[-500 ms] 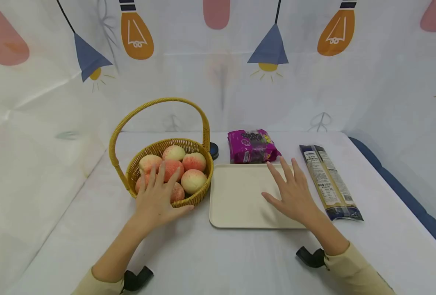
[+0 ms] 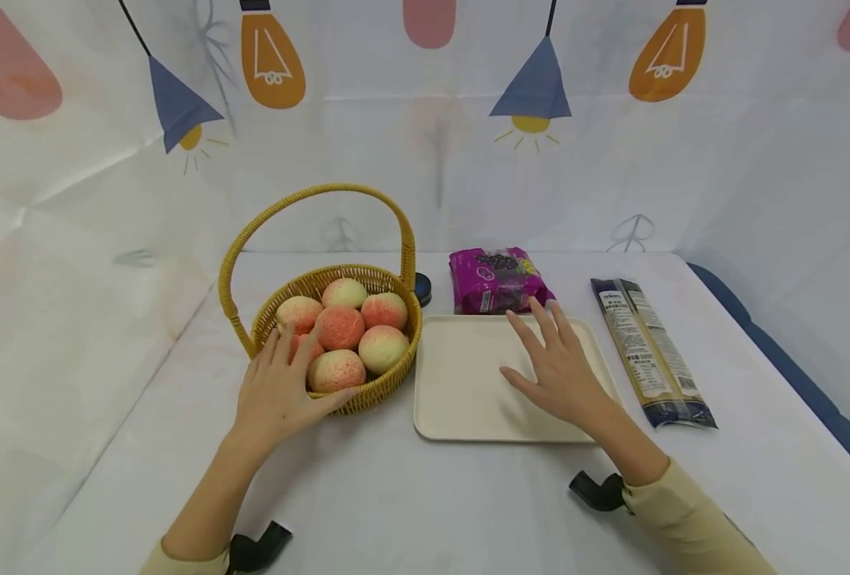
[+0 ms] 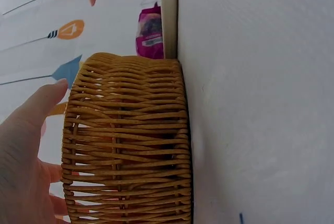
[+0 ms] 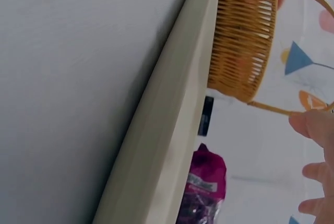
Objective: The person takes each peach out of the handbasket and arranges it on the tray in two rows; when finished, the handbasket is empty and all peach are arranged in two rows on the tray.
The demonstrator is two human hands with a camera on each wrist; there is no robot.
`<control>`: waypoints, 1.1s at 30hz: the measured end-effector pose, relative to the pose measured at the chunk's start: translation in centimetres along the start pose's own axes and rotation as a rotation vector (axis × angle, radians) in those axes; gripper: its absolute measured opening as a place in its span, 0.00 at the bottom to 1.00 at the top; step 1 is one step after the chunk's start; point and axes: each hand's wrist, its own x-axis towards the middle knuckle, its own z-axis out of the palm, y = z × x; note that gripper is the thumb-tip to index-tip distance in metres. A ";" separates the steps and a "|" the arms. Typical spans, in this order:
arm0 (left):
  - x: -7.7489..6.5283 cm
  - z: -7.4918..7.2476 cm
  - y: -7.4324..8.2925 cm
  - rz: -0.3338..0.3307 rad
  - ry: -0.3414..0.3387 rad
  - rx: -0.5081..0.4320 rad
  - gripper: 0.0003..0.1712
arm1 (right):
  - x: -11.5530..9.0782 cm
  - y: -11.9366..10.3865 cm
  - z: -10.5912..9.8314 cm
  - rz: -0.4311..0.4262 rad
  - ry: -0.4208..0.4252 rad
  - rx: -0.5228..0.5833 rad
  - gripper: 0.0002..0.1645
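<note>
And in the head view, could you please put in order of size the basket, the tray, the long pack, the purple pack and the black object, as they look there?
Largest to smallest:
Basket and tray: too close to rank surely
Long pack
Purple pack
Black object, partly hidden

Lamp-printed white backdrop (image 2: 605, 168) behind white table (image 2: 425, 511).

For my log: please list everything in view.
basket: one, golden, left
peaches: seven visible, red-cream, in basket
tray: one, beige, right of basket
grape packet: one, purple, behind tray
long packet: one, blue-gold, right of tray
round object: one, dark, beside basket
table: one, white, below
backdrop: one, white, behind
strip: one, blue, far right
left hand: one, by basket
right hand: one, over tray
sleeves: two, beige, arms
wrist devices: two, black, wrists
</note>
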 end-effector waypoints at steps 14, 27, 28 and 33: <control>-1.1 2.2 -1.3 0.136 0.180 -0.065 0.44 | 2.1 -2.2 0.1 -0.098 -0.010 0.054 0.44; -1.2 2.5 -1.8 0.174 0.203 -0.062 0.43 | 5.9 -5.7 1.1 -0.299 -0.087 0.098 0.41; -1.3 2.5 -1.9 0.180 0.204 -0.058 0.43 | 6.1 -6.0 1.3 -0.324 -0.087 0.099 0.40; -1.4 2.5 -2.0 0.206 0.212 -0.042 0.43 | 6.9 -7.4 2.2 -0.460 -0.066 0.074 0.40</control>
